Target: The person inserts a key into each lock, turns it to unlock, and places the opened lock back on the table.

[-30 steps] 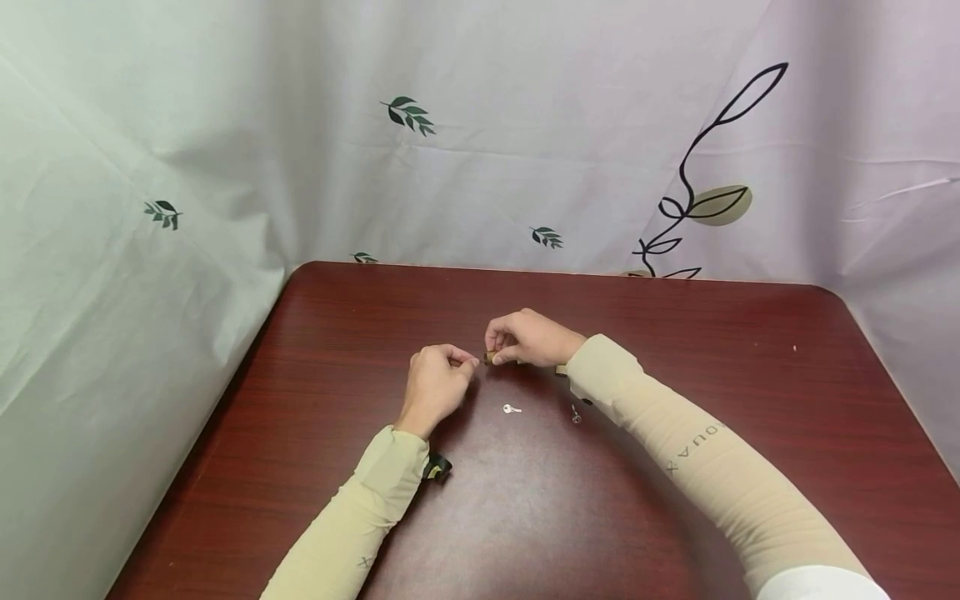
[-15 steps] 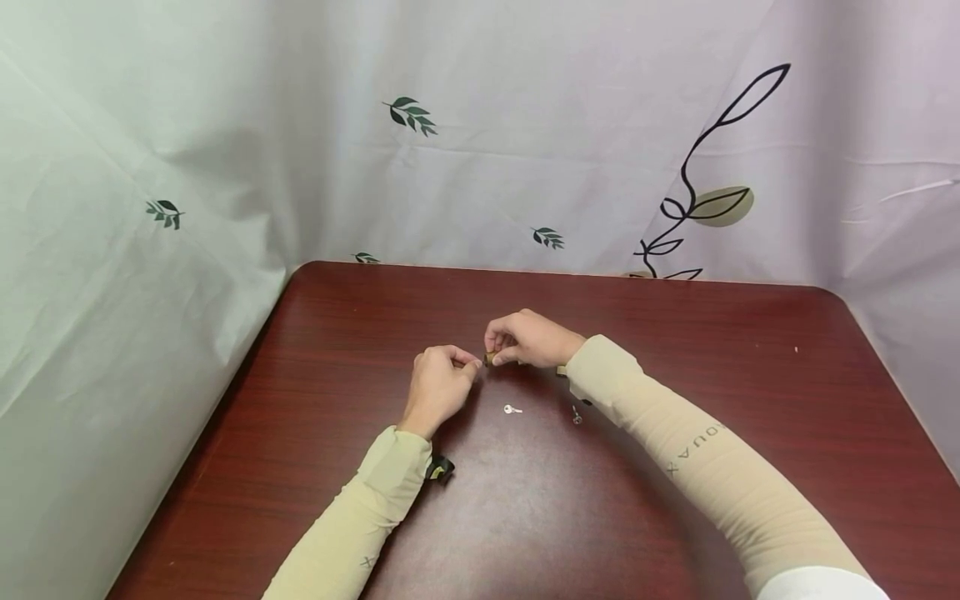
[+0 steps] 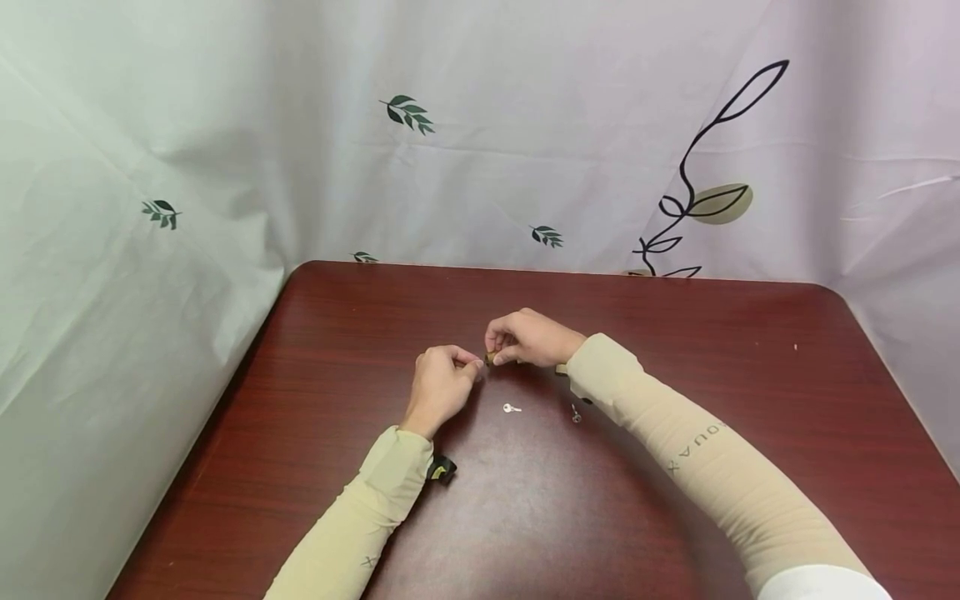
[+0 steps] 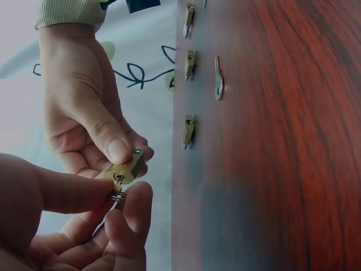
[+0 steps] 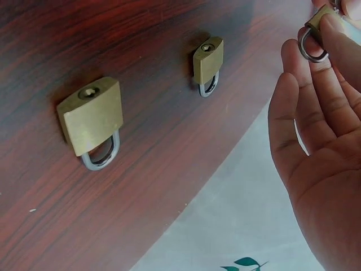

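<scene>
In the head view, my left hand [image 3: 441, 383] and right hand [image 3: 534, 337] meet above the far half of the table. The right hand grips a small brass padlock [image 4: 128, 168] between thumb and fingers, its keyhole end turned toward the left hand. Its steel shackle [image 5: 307, 48] shows in the right wrist view. Between left thumb and fingertips is a small key with metal rings [image 4: 118, 196], right at the keyhole; most of the key is hidden by the fingers. A loose silver key [image 3: 512, 408] lies on the table nearer the body, with another key [image 3: 576, 414] to its right.
More padlocks rest on the dark red table [image 3: 585, 517]: a larger padlock [image 5: 93, 118] and a smaller padlock [image 5: 208, 61] show beside the right hand. A pale curtain [image 3: 480, 183] with leaf prints hangs behind the table's far edge.
My left hand has shifted slightly right, closer to the padlock. The right hand stays in place with the padlock, and the loose keys have not moved.
</scene>
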Available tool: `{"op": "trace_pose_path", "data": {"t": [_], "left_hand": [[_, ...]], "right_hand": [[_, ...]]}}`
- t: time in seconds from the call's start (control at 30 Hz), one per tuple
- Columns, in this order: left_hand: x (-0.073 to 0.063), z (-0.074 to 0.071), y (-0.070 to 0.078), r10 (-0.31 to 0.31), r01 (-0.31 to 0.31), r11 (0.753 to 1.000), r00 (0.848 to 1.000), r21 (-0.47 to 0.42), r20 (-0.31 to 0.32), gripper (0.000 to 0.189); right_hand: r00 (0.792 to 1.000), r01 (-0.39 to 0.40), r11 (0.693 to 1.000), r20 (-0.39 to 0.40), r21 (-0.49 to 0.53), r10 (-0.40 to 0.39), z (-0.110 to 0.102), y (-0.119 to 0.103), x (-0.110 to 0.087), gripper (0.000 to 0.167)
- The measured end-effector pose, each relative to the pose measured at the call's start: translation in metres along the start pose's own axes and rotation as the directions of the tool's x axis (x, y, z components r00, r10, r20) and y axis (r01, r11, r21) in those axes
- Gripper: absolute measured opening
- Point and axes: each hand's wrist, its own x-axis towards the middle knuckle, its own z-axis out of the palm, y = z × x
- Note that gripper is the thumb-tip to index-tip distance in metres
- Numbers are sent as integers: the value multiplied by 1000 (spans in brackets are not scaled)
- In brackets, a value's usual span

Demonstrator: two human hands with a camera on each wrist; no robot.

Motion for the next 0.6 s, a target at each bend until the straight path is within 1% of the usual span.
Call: {"op": "trace_pose_path", "data": {"t": [0.3,0.6], "left_hand": [[0,0,1,-8,9,1000,1000,-22,20,7],[-1,0,-2,1,0,999,1000,-37,27,7]], "right_hand": [[1000,11,1000,1,9,-11,1,-3,1,10],[1000,-8,1000,5,15,8,0,-2,1,10]]}}
